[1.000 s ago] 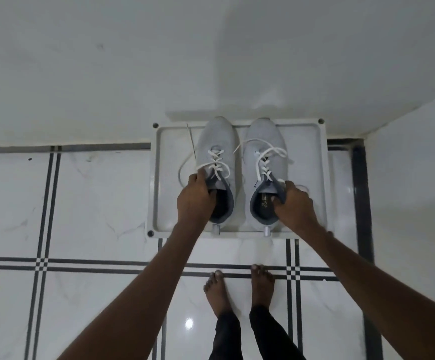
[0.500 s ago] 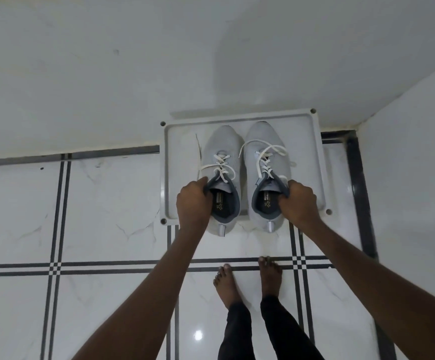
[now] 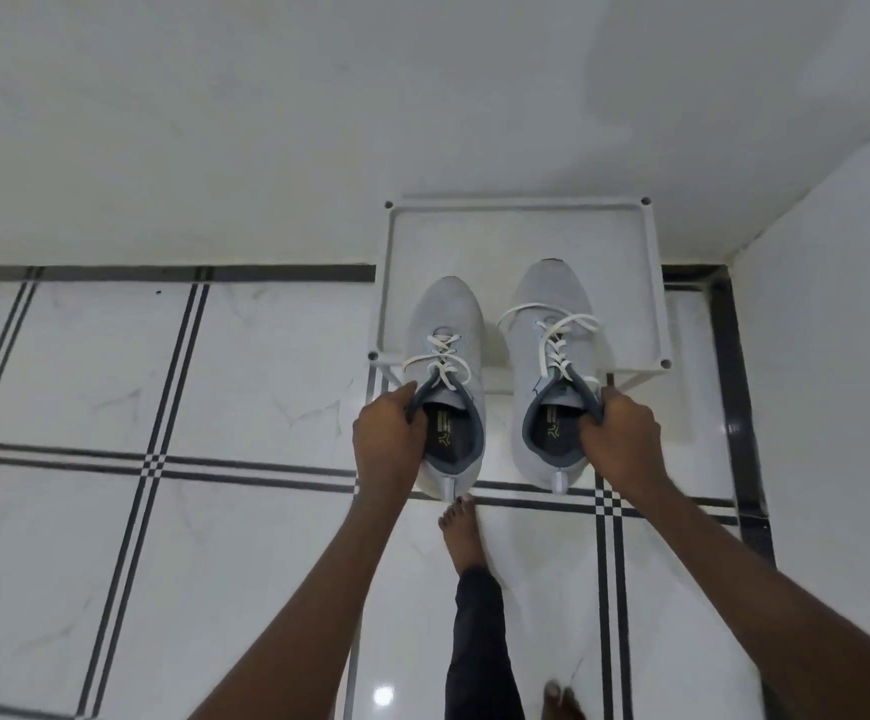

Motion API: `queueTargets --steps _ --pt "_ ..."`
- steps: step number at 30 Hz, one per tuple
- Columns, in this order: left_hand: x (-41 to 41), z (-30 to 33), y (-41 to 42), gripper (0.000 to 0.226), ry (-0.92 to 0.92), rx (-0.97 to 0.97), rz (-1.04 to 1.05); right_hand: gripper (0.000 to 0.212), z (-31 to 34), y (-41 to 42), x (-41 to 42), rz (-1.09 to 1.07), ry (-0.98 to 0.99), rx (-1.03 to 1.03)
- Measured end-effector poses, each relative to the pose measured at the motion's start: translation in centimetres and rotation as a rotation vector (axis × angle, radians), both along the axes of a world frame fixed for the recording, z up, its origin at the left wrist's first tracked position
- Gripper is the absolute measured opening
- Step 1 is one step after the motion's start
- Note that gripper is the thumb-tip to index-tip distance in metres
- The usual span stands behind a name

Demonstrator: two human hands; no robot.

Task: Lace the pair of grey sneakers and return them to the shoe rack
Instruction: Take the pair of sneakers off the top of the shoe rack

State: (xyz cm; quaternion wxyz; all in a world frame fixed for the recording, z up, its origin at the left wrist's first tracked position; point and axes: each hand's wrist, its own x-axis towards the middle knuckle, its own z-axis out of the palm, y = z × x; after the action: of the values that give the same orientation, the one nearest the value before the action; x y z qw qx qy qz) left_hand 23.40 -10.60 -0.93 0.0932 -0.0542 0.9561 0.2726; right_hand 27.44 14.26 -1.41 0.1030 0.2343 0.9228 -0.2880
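Note:
Two grey sneakers with white laces hang in the air in front of the white shoe rack [image 3: 651, 283], toes pointing at the wall. My left hand [image 3: 386, 439] grips the collar of the left sneaker [image 3: 445, 324]. My right hand [image 3: 620, 439] grips the collar of the right sneaker [image 3: 552, 298]. Both heels stick out past the rack's front edge, over the floor. The toes overlap the rack's top tray in the view. Each shoe is laced, with loose lace ends lying over the upper.
The rack stands in a corner, with a white wall [image 3: 318, 122] behind it and another wall [image 3: 838, 356] to the right. White floor tiles with black lines [image 3: 162, 459] spread to the left. My bare feet [image 3: 461, 532] stand just below the shoes.
Both sneakers have come off the rack's top tray toward me and now stand further apart. My hands keep their grip on the collars. One foot has stepped back.

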Motion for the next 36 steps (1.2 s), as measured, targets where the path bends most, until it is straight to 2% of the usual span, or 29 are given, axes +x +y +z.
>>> queueTargets --steps 6,10,14,20,22,26,31,33,36 --pt "7.9 -2.4 -2.5 0.027 -0.011 0.000 0.032 0.009 -3.1 -1.5 7.4 -0.006 -0.020 -0.012" --pt "11.4 -7.0 -3.8 0.028 -0.041 0.022 0.032 0.008 -7.8 -3.0 11.0 -0.013 -0.078 -0.003" --pt "13.8 -15.2 -4.2 0.031 -0.074 0.022 0.011 0.006 -15.8 -4.2 13.2 -0.028 -0.089 0.002" --pt "15.6 -32.5 -4.4 0.035 -0.081 0.004 -0.004 0.012 -31.8 -6.2 14.8 -0.057 -0.101 0.005" --pt "16.1 -37.9 -4.4 0.030 -0.080 -0.012 -0.001 0.014 -37.3 -6.7 15.1 -0.059 -0.113 0.016" --pt "16.9 -44.6 -5.2 0.021 -0.075 -0.025 0.007 0.016 -44.2 -7.8 15.2 -0.049 -0.149 0.058" --pt "17.8 -47.9 -6.4 0.032 -0.004 0.027 0.059 0.015 -47.3 -9.2 15.2 -0.060 -0.140 0.093" --pt "17.9 -48.2 -7.1 0.034 0.005 0.026 0.091 0.026 -47.1 -10.1 14.9 -0.091 -0.131 0.149" --pt "17.4 -48.9 -8.6 0.039 0.000 0.025 0.157 0.055 -46.3 -12.2 14.0 -0.092 -0.041 0.388"
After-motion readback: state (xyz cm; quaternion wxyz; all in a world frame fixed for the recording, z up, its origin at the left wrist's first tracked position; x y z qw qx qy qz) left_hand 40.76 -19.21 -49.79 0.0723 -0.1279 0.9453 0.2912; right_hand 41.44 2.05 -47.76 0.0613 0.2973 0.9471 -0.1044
